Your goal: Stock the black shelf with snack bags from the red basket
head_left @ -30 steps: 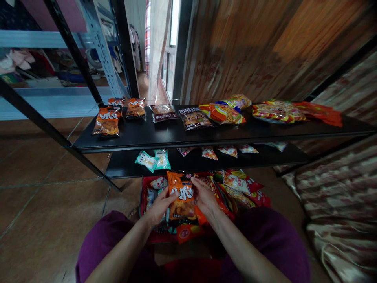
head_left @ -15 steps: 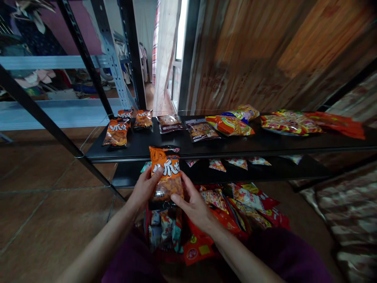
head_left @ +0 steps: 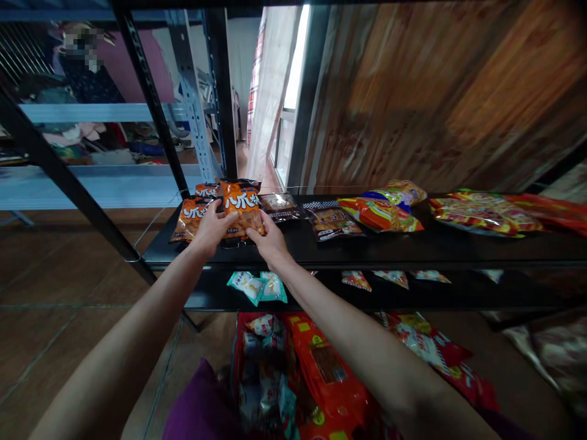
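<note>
Both my hands hold one orange snack packet [head_left: 241, 208] over the left end of the black upper shelf [head_left: 367, 249]. My left hand [head_left: 210, 227] grips its left edge, fingers closed on it. My right hand [head_left: 269, 240] pinches its lower right corner. The packet sits over other orange packets [head_left: 190, 217] of the same kind lying on the shelf. Below me a red basket [head_left: 238, 342] holds several more snack bags.
Further right on the upper shelf lie a dark packet [head_left: 280, 205], another dark packet [head_left: 332, 222] and bright red-yellow bags [head_left: 380, 211], [head_left: 481, 214]. The lower shelf [head_left: 413, 293] carries small teal packets [head_left: 257, 286] and several small ones. A black upright [head_left: 59, 183] slants at left.
My hands lifted the orange packet out of the basket and carried it up and forward to the left end of the upper shelf. The view tilted upward.
</note>
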`<state>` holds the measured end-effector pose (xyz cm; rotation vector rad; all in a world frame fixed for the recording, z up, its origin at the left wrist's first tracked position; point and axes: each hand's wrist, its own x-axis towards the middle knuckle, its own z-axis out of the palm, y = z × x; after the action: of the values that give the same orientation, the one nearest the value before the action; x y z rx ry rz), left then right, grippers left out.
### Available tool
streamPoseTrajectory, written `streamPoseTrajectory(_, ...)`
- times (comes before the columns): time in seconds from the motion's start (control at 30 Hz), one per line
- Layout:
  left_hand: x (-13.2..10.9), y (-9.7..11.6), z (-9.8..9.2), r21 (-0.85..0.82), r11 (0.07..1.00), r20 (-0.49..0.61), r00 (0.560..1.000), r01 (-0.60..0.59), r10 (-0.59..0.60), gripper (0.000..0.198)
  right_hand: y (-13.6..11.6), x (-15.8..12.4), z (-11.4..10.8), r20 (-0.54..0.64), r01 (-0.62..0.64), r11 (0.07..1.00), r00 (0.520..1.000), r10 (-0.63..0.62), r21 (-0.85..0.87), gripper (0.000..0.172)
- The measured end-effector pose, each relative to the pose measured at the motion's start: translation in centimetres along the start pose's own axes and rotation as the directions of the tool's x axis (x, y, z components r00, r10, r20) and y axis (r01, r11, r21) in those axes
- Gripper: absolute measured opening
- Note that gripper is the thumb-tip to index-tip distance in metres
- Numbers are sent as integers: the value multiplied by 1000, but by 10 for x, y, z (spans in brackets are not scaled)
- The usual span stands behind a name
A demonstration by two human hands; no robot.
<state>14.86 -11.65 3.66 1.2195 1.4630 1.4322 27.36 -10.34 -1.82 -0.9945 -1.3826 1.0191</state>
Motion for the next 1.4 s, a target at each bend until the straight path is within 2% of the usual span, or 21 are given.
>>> streamPoseTrajectory(0.1, 17, -10, -4, 84, 993, -4, 997, -79, 80, 61, 6, 19, 13, -27, 29, 993, 999, -32, -111, 56)
streamPoseTrajectory(0.17, 22, -21, -6, 246, 966, -45, 995, -81, 94, 58, 12, 22, 18, -19, 22, 984, 999, -25, -178, 52)
streamPoseTrajectory(0.3, 23, -39, -7, 568, 821, -76, 990, -54, 118, 52, 18, 16, 19, 13, 16, 948, 1000, -13, -317, 48)
streamPoseTrajectory(0.43, 22, -39, -4, 709, 704, -72, 990, -33, 118, 52, 13, 15, 19, 9, 6, 907, 1000, -2, -420, 47)
streamPoseTrajectory(0.63, 25, -33, -2, 756, 653, -58, 988, -48, 140, 52, 7, 20, 23, 20, -19, 870, 999, 33, -493, 49)
streamPoseTrajectory(1.0, 22, -37, -2, 782, 623, -65, 990, -29, 127, 49, 9, 18, 26, 40, -13, 815, 998, 44, -580, 50)
streamPoseTrajectory(1.23, 26, -38, -1, 805, 592, -47, 991, -35, 123, 49, 8, 18, 24, 27, -52, 774, 996, 90, -631, 49)
streamPoseTrajectory(1.4, 24, -39, 0, 819, 573, -41, 991, -42, 131, 52, 10, 19, 24, 54, -24, 754, 995, 79, -656, 48)
